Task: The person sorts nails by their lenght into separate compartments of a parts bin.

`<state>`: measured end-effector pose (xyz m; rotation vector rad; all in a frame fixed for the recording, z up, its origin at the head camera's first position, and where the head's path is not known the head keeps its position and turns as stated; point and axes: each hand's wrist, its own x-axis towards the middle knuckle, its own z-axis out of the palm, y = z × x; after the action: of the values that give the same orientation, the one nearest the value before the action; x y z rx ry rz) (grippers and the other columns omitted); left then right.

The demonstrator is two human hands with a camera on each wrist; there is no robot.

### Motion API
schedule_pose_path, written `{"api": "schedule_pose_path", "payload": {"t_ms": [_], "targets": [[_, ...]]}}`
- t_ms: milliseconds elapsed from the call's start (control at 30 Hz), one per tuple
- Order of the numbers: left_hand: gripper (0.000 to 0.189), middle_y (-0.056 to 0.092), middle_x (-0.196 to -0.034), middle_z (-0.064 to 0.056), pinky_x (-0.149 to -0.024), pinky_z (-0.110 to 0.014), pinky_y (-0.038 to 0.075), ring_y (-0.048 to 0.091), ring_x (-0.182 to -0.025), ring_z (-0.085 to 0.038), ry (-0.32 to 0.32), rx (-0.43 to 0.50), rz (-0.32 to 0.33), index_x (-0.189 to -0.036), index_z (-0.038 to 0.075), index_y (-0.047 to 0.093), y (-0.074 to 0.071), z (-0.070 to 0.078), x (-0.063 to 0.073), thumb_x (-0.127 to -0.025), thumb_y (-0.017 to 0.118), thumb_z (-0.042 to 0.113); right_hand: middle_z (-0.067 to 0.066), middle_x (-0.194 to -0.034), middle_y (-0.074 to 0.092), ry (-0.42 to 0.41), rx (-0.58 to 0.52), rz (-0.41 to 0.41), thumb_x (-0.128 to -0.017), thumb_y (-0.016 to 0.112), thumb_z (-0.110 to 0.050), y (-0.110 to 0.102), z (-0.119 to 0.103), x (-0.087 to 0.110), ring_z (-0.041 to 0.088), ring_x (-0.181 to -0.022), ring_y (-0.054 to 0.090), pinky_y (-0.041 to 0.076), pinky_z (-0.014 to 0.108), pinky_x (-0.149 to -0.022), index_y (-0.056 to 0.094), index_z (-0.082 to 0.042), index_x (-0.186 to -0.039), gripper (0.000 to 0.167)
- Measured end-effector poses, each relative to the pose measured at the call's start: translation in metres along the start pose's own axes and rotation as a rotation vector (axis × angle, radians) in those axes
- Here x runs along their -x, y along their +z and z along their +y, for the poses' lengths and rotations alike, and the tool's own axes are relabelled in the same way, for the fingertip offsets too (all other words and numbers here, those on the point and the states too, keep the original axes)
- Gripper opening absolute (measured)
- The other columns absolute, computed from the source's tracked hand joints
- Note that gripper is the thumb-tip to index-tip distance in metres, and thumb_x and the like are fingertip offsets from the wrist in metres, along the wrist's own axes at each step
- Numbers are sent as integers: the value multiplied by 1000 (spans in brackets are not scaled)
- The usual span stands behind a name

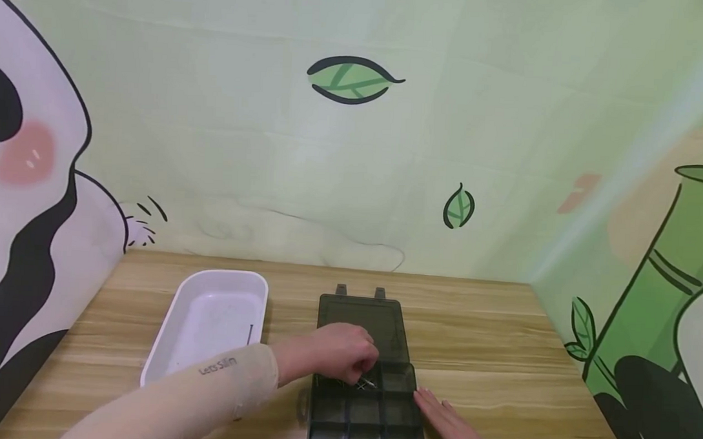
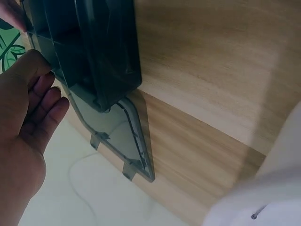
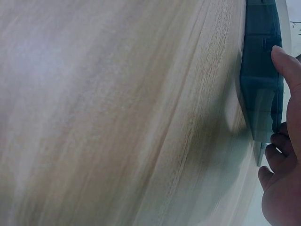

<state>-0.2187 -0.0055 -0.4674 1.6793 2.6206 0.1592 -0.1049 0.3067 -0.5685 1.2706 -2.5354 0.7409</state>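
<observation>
A dark translucent compartment box [image 1: 365,410] lies with its lid [image 1: 388,321] folded back, away from me. Over a far compartment, my left hand [image 1: 343,353] has its fingers curled and pinches at thin shiny metal pieces [image 1: 368,382]. In the left wrist view the left hand [image 2: 28,113] hides its index fingertip and those pieces. My right hand [image 1: 451,423] rests against the box's right wall. Seen from the right wrist, its thumb [image 3: 284,63] touches the box's side [image 3: 261,75], and the other fingers [image 3: 278,153] bend loosely near its far end.
Left of the box stands a white tray [image 1: 170,329] on the wooden table [image 1: 487,340]. One thin metal screw or nail [image 1: 250,334] lies in the tray. A cartoon-printed cloth wall [image 1: 243,145] rises behind the table. My sleeved left forearm crosses the tray's near part.
</observation>
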Motion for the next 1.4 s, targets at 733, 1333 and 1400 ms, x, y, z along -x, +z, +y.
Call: {"api": "schedule_pose_path", "payload": {"t_ms": [733,1333,1400], "targets": [[13,63,-79,9,-70,-23,51,58,-76,-8,-36,39,80,-83,16,71,-52,-33,54,-78,78,5,-3,-175,28,65,-23,-77,-101,47,-73,17,26,18,-6,-158,9,2,9,-121,15,-26,-173,91],[16,61,-81,8,-70,-29,54,58,-75,-9,-219,28,112,-83,16,69,-82,-68,130,-78,82,6,3,-173,34,40,24,-81,-102,47,-72,22,33,19,-7,-156,7,1,9,-120,9,-33,-173,89],[17,62,-81,7,-71,-30,53,57,-76,-9,-242,28,102,-84,16,70,-84,-70,137,-79,82,7,1,-174,31,32,39,-77,-102,46,-72,22,32,19,-7,-157,7,1,9,-121,9,-32,-173,89]]}}
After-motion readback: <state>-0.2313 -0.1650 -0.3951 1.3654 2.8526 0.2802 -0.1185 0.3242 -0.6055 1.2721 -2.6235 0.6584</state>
